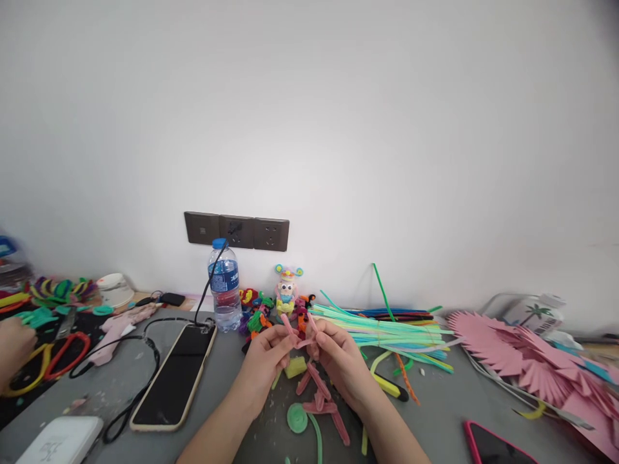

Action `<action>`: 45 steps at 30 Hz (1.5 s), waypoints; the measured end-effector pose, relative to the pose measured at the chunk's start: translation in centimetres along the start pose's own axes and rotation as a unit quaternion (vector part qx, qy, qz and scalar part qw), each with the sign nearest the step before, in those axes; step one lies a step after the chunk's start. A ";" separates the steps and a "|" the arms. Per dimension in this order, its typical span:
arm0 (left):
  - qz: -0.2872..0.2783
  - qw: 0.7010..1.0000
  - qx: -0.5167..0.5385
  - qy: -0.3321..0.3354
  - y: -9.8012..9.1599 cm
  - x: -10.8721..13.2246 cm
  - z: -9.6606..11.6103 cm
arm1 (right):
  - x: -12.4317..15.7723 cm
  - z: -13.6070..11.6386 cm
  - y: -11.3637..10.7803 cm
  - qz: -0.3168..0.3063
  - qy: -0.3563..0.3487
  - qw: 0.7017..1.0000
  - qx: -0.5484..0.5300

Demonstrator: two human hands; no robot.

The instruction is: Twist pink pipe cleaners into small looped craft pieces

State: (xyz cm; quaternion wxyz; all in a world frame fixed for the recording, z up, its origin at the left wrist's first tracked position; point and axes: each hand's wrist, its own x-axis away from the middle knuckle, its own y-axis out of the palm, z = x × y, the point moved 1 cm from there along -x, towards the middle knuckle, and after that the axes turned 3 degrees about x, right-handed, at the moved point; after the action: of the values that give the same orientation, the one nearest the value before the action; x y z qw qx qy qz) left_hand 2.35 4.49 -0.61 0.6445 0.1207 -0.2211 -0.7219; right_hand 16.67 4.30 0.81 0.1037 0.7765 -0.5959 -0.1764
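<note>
Near the middle of the table, my left hand and my right hand are close together, fingers pinched on a bent pink fuzzy stem whose two ends point up. Under them lie more pink fuzzy pieces, some crossed over one another. A flat green coil with a curved green stem rests beside these pieces. Just below my left fingers is a small yellow block. Behind the hands stands a small figure with a decorated hat.
A water bottle and a cabled phone stand and lie at left, with scissors and another person's hand beyond. Bundled pipe cleaners, folded pink paper and a pink-edged phone are at right.
</note>
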 end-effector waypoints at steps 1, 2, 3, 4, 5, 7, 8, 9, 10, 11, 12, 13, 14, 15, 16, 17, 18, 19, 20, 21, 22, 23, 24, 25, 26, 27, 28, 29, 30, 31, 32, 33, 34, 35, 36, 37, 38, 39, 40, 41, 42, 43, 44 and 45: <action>-0.017 1.000 -0.013 0.002 0.0 0.1 0.0 | 0.0 0.0 0.0 -0.003 0.000 1.000 -0.009; -0.039 0.999 -0.022 0.002 0.1 0.2 -0.1 | 0.1 -0.1 0.0 -0.005 -0.001 1.000 -0.020; -0.065 0.998 -0.028 -0.001 0.2 0.3 -0.1 | 0.1 -0.1 0.0 -0.009 -0.002 1.000 -0.029; -0.088 0.996 -0.030 -0.007 0.3 0.5 -0.1 | 0.1 -0.2 0.0 -0.015 -0.002 0.999 -0.038; -0.110 0.993 -0.033 -0.016 0.5 0.7 -0.2 | 0.1 -0.2 0.0 -0.021 -0.003 0.999 -0.047; -0.155 0.986 -0.048 -0.045 0.9 1.2 -0.3 | 0.2 -0.4 0.0 -0.026 -0.012 0.998 -0.064; -0.175 0.981 -0.057 -0.059 1.2 1.4 -0.4 | 0.2 -0.5 0.0 -0.025 -0.020 0.997 -0.072; -0.194 0.976 -0.066 -0.073 1.4 1.7 -0.5 | 0.1 -0.6 -0.1 -0.020 -0.028 0.996 -0.079; -0.205 0.973 -0.069 -0.081 1.6 1.8 -0.6 | 0.1 -0.7 -0.2 -0.012 -0.035 0.996 -0.085; -0.207 0.972 -0.068 -0.083 1.8 1.9 -0.7 | 0.0 -0.7 -0.4 -0.003 -0.039 0.995 -0.090; -0.201 0.975 -0.063 -0.078 1.8 1.9 -0.7 | -0.1 -0.7 -0.6 0.007 -0.039 0.995 -0.094; -0.184 0.979 -0.057 -0.067 1.8 1.8 -0.7 | -0.2 -0.7 -0.8 0.019 -0.037 0.994 -0.096; -0.159 0.985 -0.051 -0.053 1.7 1.6 -0.7 | -0.3 -0.7 -0.9 0.031 -0.032 0.994 -0.096; -0.129 0.990 -0.044 -0.038 1.5 1.4 -0.6 | -0.4 -0.6 -1.1 0.040 -0.026 0.995 -0.093; -0.094 0.995 -0.035 -0.024 1.2 1.1 -0.5 | -0.4 -0.5 -1.2 0.043 -0.020 0.995 -0.086; -0.061 0.998 -0.026 -0.012 0.9 0.8 -0.3 | -0.5 -0.4 -1.2 0.039 -0.013 0.996 -0.076; -0.039 0.999 -0.018 -0.005 0.7 0.5 -0.2 | -0.5 -0.2 -1.2 0.030 -0.008 0.997 -0.064; -0.024 1.000 -0.014 0.000 0.4 0.3 -0.1 | -0.5 0.0 -1.1 0.019 -0.004 0.999 -0.049; -0.017 1.000 -0.015 0.002 0.3 0.1 0.0 | -0.4 0.1 -1.0 0.007 0.001 0.999 -0.031; -0.017 1.000 -0.017 0.001 0.2 0.1 0.0 | -0.4 0.3 -0.9 -0.002 0.005 1.000 -0.015; -0.023 0.999 -0.022 -0.002 0.2 0.1 0.0 | -0.3 0.4 -0.8 -0.009 0.009 1.000 -0.004; -0.032 0.999 -0.028 -0.008 0.2 0.1 -0.1 | -0.2 0.5 -0.7 -0.012 0.011 1.000 0.002; -0.043 0.998 -0.033 -0.013 0.2 0.2 -0.1 | -0.1 0.5 -0.7 -0.012 0.013 1.000 0.001; -0.056 0.998 -0.037 -0.017 0.3 0.2 -0.2 | -0.1 0.5 -0.7 -0.012 0.015 1.000 -0.005; -0.070 0.996 -0.041 -0.022 0.4 0.3 -0.3 | 0.0 0.5 -0.6 -0.011 0.017 1.000 -0.016; -0.084 0.995 -0.043 -0.026 0.5 0.4 -0.4 | 0.0 0.4 -0.6 -0.011 0.019 0.999 -0.027; -0.096 0.994 -0.044 -0.028 0.6 0.4 -0.4 | 0.1 0.4 -0.6 -0.011 0.022 0.999 -0.037; -0.107 0.993 -0.044 -0.030 0.6 0.5 -0.4 | 0.1 0.3 -0.6 -0.012 0.026 0.999 -0.046; -0.118 0.992 -0.044 -0.033 0.7 0.6 -0.4 | 0.1 0.3 -0.6 -0.013 0.028 0.998 -0.053; -0.126 0.990 -0.044 -0.035 0.7 0.6 -0.4 | 0.2 0.3 -0.5 -0.014 0.029 0.998 -0.057; -0.134 0.989 -0.044 -0.035 0.8 0.8 -0.3 | 0.2 0.3 -0.5 -0.014 0.029 0.998 -0.057; -0.144 0.988 -0.047 -0.037 0.9 0.9 -0.3 | 0.2 0.3 -0.5 -0.010 0.025 0.998 -0.058; -0.158 0.985 -0.052 -0.044 1.0 1.1 -0.3 | 0.2 0.3 -0.5 -0.001 0.020 0.998 -0.059; -0.176 0.981 -0.055 -0.052 1.1 1.3 -0.3 | 0.2 0.4 -0.6 0.012 0.012 0.998 -0.060; -0.194 0.978 -0.057 -0.061 1.2 1.5 -0.3 | 0.1 0.4 -0.6 0.026 0.006 0.998 -0.061; -0.207 0.974 -0.058 -0.068 1.4 1.7 -0.4 | 0.0 0.4 -0.8 0.040 0.003 0.997 -0.063; -0.213 0.973 -0.058 -0.071 1.5 1.8 -0.4 | -0.1 0.4 -0.9 0.052 0.003 0.996 -0.067; -0.208 0.974 -0.053 -0.067 1.5 1.8 -0.4 | -0.2 0.4 -1.0 0.061 0.006 0.996 -0.071; -0.193 0.978 -0.049 -0.056 1.5 1.7 -0.3 | -0.3 0.4 -1.1 0.065 0.012 0.995 -0.077; -0.169 0.984 -0.046 -0.042 1.4 1.5 -0.3 | -0.4 0.3 -1.2 0.064 0.019 0.994 -0.085; -0.139 0.989 -0.047 -0.025 1.2 1.2 -0.2 | -0.5 0.3 -1.2 0.059 0.026 0.993 -0.095; -0.109 0.993 -0.052 -0.007 1.0 0.9 -0.1 | -0.6 0.3 -1.2 0.049 0.032 0.993 -0.102; -0.077 0.995 -0.062 0.012 0.6 0.5 0.0 | -0.7 0.4 -1.2 0.034 0.037 0.993 -0.107; -0.051 0.995 -0.078 0.026 0.3 0.2 0.1 | -0.7 0.5 -1.2 0.018 0.041 0.993 -0.108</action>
State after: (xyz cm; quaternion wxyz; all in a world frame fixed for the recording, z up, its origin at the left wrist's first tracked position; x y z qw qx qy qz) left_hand 2.58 4.30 -0.38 0.6198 0.1002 -0.1412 -0.7655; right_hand 17.38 5.30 0.05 0.2145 0.7561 -0.5828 -0.2063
